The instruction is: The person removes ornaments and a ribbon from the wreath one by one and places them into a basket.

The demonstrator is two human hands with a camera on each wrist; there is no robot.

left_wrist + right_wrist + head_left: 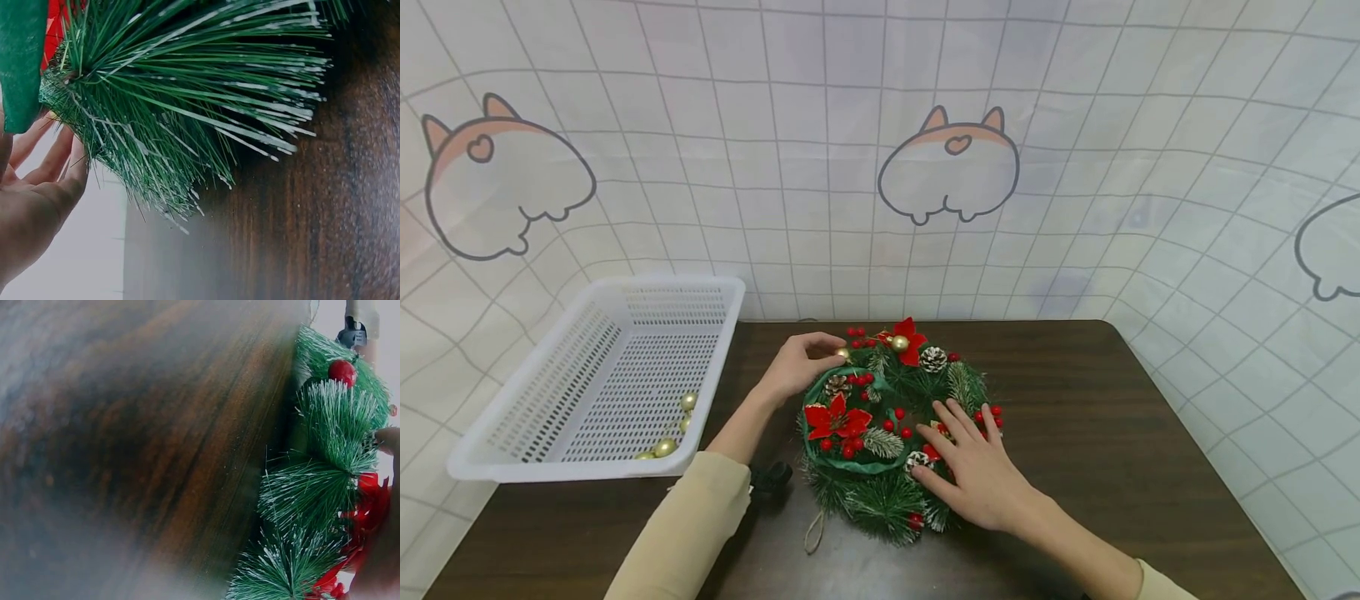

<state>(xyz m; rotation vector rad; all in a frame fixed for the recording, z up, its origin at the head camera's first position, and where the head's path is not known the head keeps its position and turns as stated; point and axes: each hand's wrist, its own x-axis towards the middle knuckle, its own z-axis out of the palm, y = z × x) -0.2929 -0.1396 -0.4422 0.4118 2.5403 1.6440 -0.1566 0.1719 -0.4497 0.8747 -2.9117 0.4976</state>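
Note:
A green Christmas wreath (883, 504) lies on the table, trimmed with red poinsettias (837, 419), pine cones (933, 359) and red berries. Across its left part runs a loop of green ribbon (859, 468). At the wreath's upper left, my left hand (793, 367) pinches a small gold ball (843, 353) between thumb and fingers. Another gold ball (899, 343) sits by the top poinsettia. My right hand (981, 479) rests on the wreath's right side with fingers spread, near a pine cone. Pine needles (181, 94) cover part of the left fingers in the left wrist view.
To the left stands a white perforated basket (718, 367) with several gold balls (665, 447) in its near right corner. A black object (771, 478) is partly behind the left sleeve. A twine loop (814, 533) sticks out in front of the wreath. Patterned cloth surrounds the dark table.

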